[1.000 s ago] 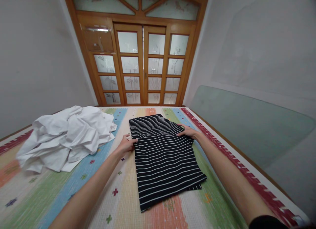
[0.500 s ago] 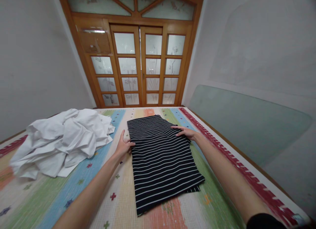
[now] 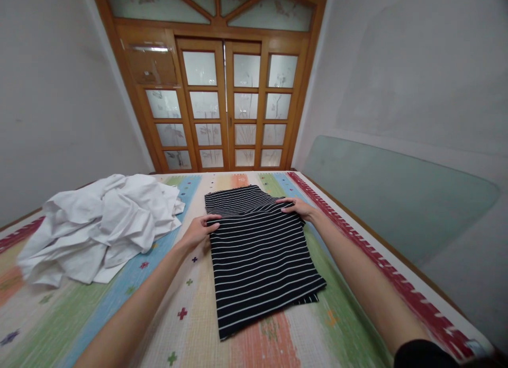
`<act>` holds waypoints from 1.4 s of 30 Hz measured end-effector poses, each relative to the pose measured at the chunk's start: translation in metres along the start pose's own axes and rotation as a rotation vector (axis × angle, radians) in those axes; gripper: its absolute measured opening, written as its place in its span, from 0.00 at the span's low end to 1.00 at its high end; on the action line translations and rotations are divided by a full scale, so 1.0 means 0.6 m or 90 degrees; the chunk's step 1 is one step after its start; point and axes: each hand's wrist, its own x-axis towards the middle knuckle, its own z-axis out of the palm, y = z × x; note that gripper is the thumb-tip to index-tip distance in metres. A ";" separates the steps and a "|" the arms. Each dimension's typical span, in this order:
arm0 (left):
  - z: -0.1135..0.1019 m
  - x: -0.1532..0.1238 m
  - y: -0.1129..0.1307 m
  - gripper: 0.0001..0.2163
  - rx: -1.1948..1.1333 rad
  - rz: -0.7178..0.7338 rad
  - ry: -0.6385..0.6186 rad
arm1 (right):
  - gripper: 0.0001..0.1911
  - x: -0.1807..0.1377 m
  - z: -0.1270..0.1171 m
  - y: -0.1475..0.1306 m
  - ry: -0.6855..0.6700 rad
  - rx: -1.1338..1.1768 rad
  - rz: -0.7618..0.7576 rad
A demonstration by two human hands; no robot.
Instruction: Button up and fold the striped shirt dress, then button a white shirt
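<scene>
A black garment with thin white stripes [image 3: 260, 267] lies folded and nearly flat in the middle of the bed; its exact kind cannot be made out. My left hand [image 3: 198, 230] pinches its left edge, thumb and fingers closed on the cloth. On the opposite edge, my right hand [image 3: 299, 207] grips the fabric between thumb and fingers. A raised crease runs across the garment between both hands, and its far part stays flat behind that crease. At the near right corner a lower layer peeks out from under the top one.
A crumpled white cloth [image 3: 103, 225] is heaped on the left of the bed. The colourful striped bedspread [image 3: 202, 315] lies beneath everything. Wooden doors with glass panes [image 3: 228, 108] stand beyond the far end, and a pale green panel [image 3: 389, 193] is along the right wall.
My left hand has moved slightly away from me along the garment's left edge and closed on it. The cloth between my hands has lifted into a crease, and the near edge has shifted slightly away.
</scene>
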 end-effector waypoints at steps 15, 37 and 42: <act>-0.034 0.012 0.100 0.28 0.123 0.148 0.116 | 0.27 -0.043 0.000 -0.083 0.073 0.010 -0.122; -0.033 0.011 0.156 0.11 0.390 0.364 0.331 | 0.14 -0.064 0.024 -0.141 0.347 -0.396 -0.344; -0.025 0.004 0.154 0.10 0.344 0.383 0.326 | 0.17 -0.073 0.038 -0.132 0.508 -0.462 -0.318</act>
